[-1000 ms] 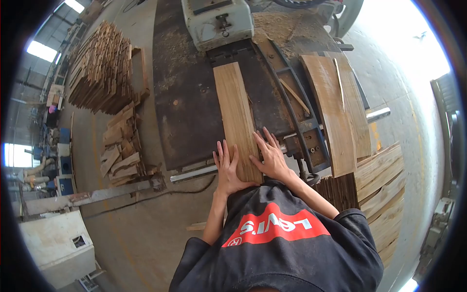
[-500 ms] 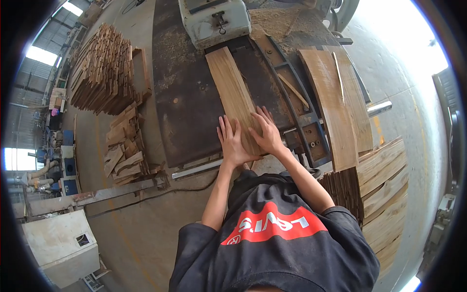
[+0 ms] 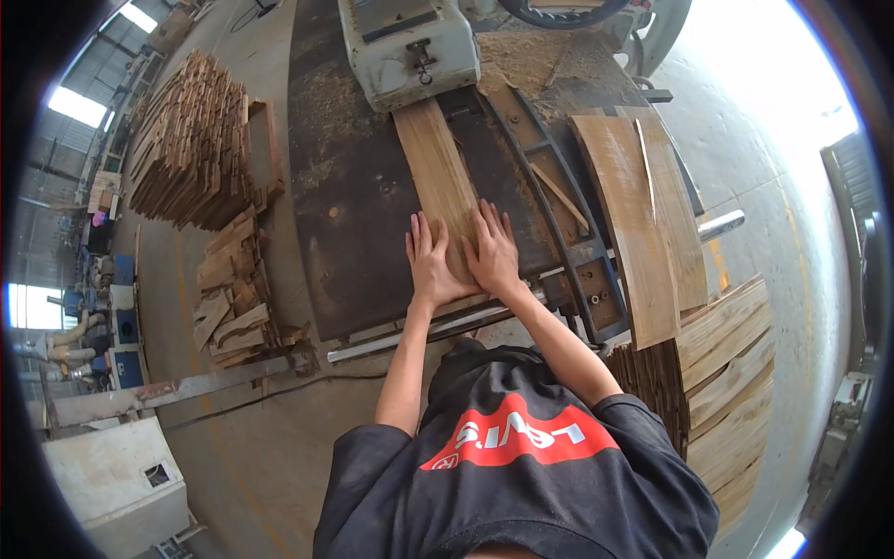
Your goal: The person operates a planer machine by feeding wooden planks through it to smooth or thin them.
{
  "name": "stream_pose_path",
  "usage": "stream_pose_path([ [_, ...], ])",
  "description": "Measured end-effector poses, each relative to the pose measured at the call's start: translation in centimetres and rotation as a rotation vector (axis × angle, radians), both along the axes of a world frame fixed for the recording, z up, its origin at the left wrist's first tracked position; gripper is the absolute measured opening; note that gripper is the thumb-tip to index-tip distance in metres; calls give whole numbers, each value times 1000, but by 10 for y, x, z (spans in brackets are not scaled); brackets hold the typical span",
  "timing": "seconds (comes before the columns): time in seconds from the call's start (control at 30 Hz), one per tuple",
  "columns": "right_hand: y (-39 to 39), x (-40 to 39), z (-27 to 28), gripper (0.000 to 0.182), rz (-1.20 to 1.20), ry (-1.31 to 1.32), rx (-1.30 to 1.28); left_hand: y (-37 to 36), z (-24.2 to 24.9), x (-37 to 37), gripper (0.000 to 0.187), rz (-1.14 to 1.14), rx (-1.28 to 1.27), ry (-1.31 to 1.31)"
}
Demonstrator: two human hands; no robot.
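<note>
A long wooden board [image 3: 430,163] lies flat on the dark machine table [image 3: 349,252], its far end meeting the lower edge of the pale machine housing [image 3: 410,58]. My left hand [image 3: 436,270] rests on the board's near left side, fingers stretched forward and thumb turned inward along the near end. On the near right side, my right hand [image 3: 494,253] presses with its fingers extended, close beside the left. Neither hand wraps around the board. Whatever is inside the housing stays hidden.
A dark metal fence [image 3: 549,149] runs along the board's right, with a thin offcut [image 3: 561,196] in it. Wide planks [image 3: 633,224] lie farther right, above stacked boards [image 3: 731,373]. At left stand a tall wood stack [image 3: 191,144] and scrap pieces [image 3: 233,289]. Sawdust covers the table's far part.
The board has slid forward, its far end now reaching the housing's edge. Both hands have stayed on its near end, and the right hand sits closer to the left. The view has shifted slightly.
</note>
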State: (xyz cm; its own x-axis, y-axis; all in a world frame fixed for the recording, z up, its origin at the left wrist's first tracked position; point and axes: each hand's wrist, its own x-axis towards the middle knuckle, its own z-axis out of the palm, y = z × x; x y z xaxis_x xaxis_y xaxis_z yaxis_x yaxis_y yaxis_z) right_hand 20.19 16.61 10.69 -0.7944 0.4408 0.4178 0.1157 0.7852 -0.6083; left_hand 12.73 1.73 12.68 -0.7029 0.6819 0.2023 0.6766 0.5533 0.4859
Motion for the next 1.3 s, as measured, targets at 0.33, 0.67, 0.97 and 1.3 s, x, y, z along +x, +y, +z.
stream_pose_path([
  [0.33,8,-44,3,57,-87,-30,68,11,3,-46,156,-50,-31,57],
  [0.67,33,-110,1,57,-116,-17,58,40,3,-111,149,-67,4,141],
  [0.97,41,-139,5,58,-116,-47,41,50,20,-141,146,-71,-54,181],
  [1.3,106,-138,42,75,67,-219,37,31,-19,-115,123,173,103,261],
])
